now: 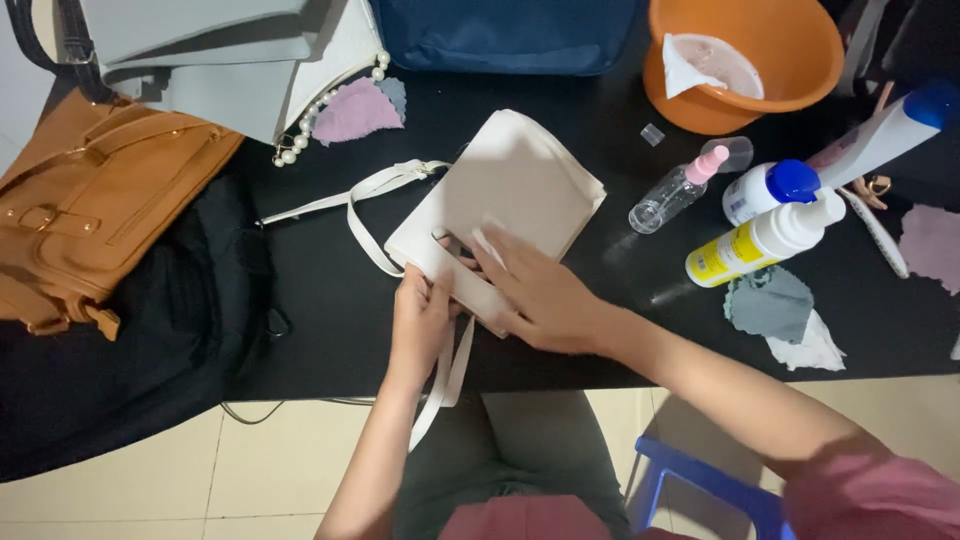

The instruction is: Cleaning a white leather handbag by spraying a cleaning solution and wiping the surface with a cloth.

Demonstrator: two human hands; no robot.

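A cream flat handbag [515,185] lies tilted on the black table [330,300], its long strap [375,190] looping to the left and down over the table's front edge. My left hand [420,322] grips the bag's near edge with its fingers curled round it. My right hand [535,290] lies flat on the bag's near corner, fingers spread and pointing left, pressing it down. Whether anything is under the right palm is hidden.
A tan leather bag [85,210] and black fabric [150,340] lie left; grey bags [215,60] with a pearl strand behind. An orange basin [790,50], a small spray bottle [680,190], white bottles [765,238] and cloth scraps [775,305] lie right. A blue stool [690,480] is below.
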